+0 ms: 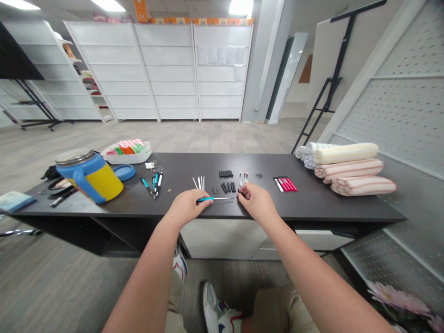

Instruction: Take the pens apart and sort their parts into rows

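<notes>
My left hand (189, 203) is closed around a turquoise pen barrel (205, 199), with a thin refill (222, 198) sticking out toward the right. My right hand (256, 199) pinches a small dark part (240, 193), apparently a black pen piece, just beyond the refill's tip. Several white refills (199, 183) lie beyond my left hand, with tiny springs (215, 191) beside them. Between the hands, farther back, are two rows of black pen pieces (229, 187). Small silver and clear parts (243, 175) lie behind my right hand, near a little pile of metal bits (259, 175).
Red pen barrels (287, 183) lie right on the dark table (194, 162); assembled pens (155, 182) lie left. A blue-and-yellow mug (90, 176), blue ring-shaped lid (124, 172) and white tray (133, 158) of colourful packets occupy the left side. Rolled towels (350, 167) are stacked at right.
</notes>
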Action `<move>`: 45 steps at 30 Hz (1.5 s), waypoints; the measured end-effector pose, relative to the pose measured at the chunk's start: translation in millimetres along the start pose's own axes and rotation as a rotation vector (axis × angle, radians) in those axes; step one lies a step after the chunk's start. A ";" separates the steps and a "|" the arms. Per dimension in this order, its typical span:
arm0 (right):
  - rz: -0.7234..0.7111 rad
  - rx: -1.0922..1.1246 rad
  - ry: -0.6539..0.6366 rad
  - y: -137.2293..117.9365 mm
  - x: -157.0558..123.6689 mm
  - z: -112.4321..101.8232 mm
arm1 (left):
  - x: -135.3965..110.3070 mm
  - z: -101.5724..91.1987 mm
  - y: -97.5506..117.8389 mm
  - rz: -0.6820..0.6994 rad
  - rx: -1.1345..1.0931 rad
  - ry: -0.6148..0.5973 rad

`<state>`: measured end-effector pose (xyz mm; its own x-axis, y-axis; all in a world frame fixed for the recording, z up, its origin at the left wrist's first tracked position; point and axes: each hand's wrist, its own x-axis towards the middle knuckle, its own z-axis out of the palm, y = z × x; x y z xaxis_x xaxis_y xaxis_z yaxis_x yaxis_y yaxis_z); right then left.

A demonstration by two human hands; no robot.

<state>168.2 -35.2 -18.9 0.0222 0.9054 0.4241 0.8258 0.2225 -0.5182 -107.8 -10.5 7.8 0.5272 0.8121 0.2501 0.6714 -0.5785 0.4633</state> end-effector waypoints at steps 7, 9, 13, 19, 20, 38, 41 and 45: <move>-0.058 -0.026 -0.025 -1.0 0.0 -0.7 | -0.1 0.9 0.0 0.000 0.010 0.005; -0.060 -0.025 -0.036 -1.5 -0.3 -1.3 | -0.1 1.2 -0.2 0.001 0.016 0.009; -0.072 -0.031 -0.059 -2.5 0.2 -2.0 | -0.7 1.3 -0.3 0.003 0.025 0.008; -0.107 -0.050 -0.065 -5.8 1.9 -3.2 | -1.0 1.3 -0.7 0.006 0.030 0.007; -0.116 -0.051 -0.067 -6.1 2.1 -3.1 | -0.9 1.4 -0.9 0.006 0.030 0.006; -0.315 0.097 -0.202 -4.7 -1.2 -7.0 | -2.1 1.2 1.3 0.028 0.076 0.014; -0.315 0.112 -0.210 -4.5 -0.3 -6.4 | -4.1 1.9 3.6 0.048 0.088 0.023; -0.324 0.100 -0.209 -6.8 -0.8 -5.9 | -6.8 5.0 11.7 0.087 0.195 0.025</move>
<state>165.8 -39.6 -11.4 -0.3541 0.8342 0.4227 0.7123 0.5335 -0.4561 -100.9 -23.1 7.2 0.5761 0.7586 0.3044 0.7130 -0.6485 0.2666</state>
